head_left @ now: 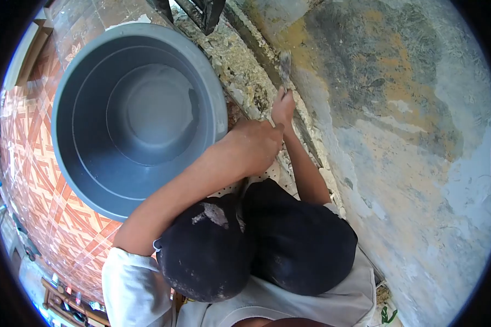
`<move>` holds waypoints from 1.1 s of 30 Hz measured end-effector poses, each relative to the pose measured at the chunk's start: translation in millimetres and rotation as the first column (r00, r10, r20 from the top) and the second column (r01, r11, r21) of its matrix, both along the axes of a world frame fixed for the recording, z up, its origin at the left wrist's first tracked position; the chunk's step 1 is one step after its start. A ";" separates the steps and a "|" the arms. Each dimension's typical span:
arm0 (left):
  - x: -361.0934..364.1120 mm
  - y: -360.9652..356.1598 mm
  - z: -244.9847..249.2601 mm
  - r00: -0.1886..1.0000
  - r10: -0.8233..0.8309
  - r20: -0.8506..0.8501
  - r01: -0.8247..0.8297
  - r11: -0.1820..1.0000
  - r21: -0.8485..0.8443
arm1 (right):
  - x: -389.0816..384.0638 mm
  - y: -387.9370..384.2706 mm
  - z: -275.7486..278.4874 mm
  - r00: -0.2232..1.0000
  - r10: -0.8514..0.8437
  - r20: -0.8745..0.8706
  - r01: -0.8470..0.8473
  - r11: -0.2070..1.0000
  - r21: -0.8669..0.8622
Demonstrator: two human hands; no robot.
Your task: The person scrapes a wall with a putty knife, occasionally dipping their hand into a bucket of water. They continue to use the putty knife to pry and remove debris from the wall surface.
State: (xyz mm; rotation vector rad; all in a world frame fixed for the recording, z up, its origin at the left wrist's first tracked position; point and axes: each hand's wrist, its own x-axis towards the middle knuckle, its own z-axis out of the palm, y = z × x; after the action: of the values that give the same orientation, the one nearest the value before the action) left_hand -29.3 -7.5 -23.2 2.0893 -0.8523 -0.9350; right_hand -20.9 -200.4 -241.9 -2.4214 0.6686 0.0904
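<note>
My right hand [282,109] is closed around the handle of a small scraper-like tool [285,64] with a greyish flat blade. The blade points away from me, at the foot of the peeling wall [376,120]. Close by, my left hand [255,143] is curled, its back toward me, next to my right wrist. Its fingertips are hidden, so anything inside them does not show. Under both hands runs a rough strip of crumbly plaster [245,65] along the wall base.
A large grey plastic tub [222,111] stands left of my forearms, with some whitish residue or liquid at the bottom. Patterned orange tiles [35,163] cover the floor. Dark legs of some furniture [210,19] stand beyond the tub. My knees [207,250] are bent below.
</note>
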 end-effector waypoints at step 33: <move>-0.4 -0.8 -0.9 0.995 0.091 0.043 -0.088 0.994 -0.072 | 34.6 6.7 4.9 0.989 0.131 -0.070 -0.134 0.990 -0.040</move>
State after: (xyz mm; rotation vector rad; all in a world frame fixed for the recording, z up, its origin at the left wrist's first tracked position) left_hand -29.8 -8.3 -24.1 2.0782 -0.7967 -0.8010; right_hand 13.7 -193.7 -237.0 -2.5142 0.5433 0.2141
